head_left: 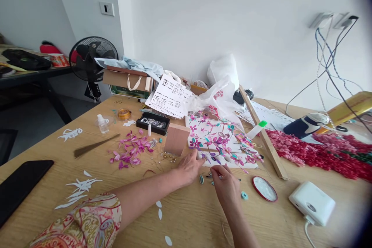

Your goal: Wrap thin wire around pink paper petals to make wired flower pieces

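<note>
My left hand [190, 167] reaches to the near edge of a white padded sheet [215, 131], with its finger and thumb apart beside a dark purple flower [213, 159]. Pink and teal wired flowers [223, 141] lie across that sheet. My right hand [227, 186] is closed in a pinch just in front of it; whatever lies between the fingertips is too small to make out. Below the hands on the table are a teal oval piece [201, 179] and a small teal spool [244, 195]. A wooden block [176, 139] stands left of the sheet.
Loose pink petals [130, 149] and white paper leaves [78, 190] lie to the left, near a black phone [26, 186]. At right are a red-rimmed lid [264, 188], a white box with a cable [312, 202], a wooden strip [263, 133] and red flower bunches [290, 151].
</note>
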Tool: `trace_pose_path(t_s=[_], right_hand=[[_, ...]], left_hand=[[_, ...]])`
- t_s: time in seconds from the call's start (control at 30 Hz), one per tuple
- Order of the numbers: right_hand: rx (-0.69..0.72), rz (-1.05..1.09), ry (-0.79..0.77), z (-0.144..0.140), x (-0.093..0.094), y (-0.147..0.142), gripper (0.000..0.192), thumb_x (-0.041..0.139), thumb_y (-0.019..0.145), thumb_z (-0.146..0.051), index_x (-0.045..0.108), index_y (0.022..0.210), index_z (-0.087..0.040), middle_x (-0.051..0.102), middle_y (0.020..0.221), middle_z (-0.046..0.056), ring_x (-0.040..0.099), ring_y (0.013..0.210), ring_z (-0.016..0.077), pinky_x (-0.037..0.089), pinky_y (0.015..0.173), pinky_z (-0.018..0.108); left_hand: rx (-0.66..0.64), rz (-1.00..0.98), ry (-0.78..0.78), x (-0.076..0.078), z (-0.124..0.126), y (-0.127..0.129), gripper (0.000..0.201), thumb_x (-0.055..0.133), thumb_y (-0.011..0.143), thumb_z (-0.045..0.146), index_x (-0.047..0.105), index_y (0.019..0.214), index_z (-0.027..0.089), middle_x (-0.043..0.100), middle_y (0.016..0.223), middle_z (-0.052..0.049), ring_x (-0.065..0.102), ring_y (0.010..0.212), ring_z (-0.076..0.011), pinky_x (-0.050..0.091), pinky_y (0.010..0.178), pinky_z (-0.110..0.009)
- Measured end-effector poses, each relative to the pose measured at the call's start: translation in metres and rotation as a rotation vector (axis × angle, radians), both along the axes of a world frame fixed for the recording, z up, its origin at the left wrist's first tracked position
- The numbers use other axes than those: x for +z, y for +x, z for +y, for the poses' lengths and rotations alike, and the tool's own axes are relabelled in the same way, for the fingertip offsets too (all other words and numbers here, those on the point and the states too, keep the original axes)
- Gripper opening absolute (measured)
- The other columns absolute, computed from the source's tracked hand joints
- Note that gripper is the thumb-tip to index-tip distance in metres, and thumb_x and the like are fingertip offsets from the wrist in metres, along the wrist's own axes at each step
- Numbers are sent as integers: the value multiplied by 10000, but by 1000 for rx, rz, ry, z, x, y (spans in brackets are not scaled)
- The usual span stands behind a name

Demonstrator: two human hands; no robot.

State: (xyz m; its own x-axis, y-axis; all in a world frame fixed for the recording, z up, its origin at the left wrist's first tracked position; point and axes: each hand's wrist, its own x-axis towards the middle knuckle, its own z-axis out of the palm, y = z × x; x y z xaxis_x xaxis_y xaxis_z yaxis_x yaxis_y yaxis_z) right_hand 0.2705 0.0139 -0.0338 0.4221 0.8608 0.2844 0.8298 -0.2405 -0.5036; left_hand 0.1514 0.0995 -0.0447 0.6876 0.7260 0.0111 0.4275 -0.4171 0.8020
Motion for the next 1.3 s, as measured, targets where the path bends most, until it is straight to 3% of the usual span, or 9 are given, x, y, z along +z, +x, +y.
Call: trace_pose_path(t_s=[0.3, 0.83, 1.03, 1.3], right_hand=[[-9, -18, 16, 5, 0, -4, 280, 383, 757, -327, 617, 689, -189, 634, 716, 47, 568, 618, 184, 374, 554, 270], [8, -84, 19, 6, -7, 6, 304, 386, 774, -326, 656, 712, -201, 592, 729, 32, 553, 680, 172, 378, 572, 253], [-19, -125, -21, 13, -3, 4, 258, 428, 780, -275, 672, 782, -188, 606, 769, 35, 555, 700, 155, 370, 592, 234], [-52, -207, -101, 19, 4, -3, 219, 447, 811, -227, 664, 792, -209, 589, 773, 16, 542, 704, 138, 321, 572, 226]], left_hand=[[-123, 206, 314, 12, 0, -2, 364, 346, 752, 85, 510, 1066, 169, 446, 1041, -93, 454, 884, -220, 381, 757, -338], [-189, 220, 411, 4, -4, 1, 310, 345, 761, 65, 479, 1031, 137, 462, 1064, -101, 447, 975, -229, 384, 834, -357], [-213, 178, 429, 3, -1, 1, 370, 363, 729, 17, 470, 1066, 122, 501, 1038, -96, 452, 994, -219, 388, 864, -351], [-246, 69, 422, -11, 11, 2, 472, 398, 703, -26, 446, 1151, 113, 510, 1116, -100, 461, 1038, -201, 371, 922, -344]])
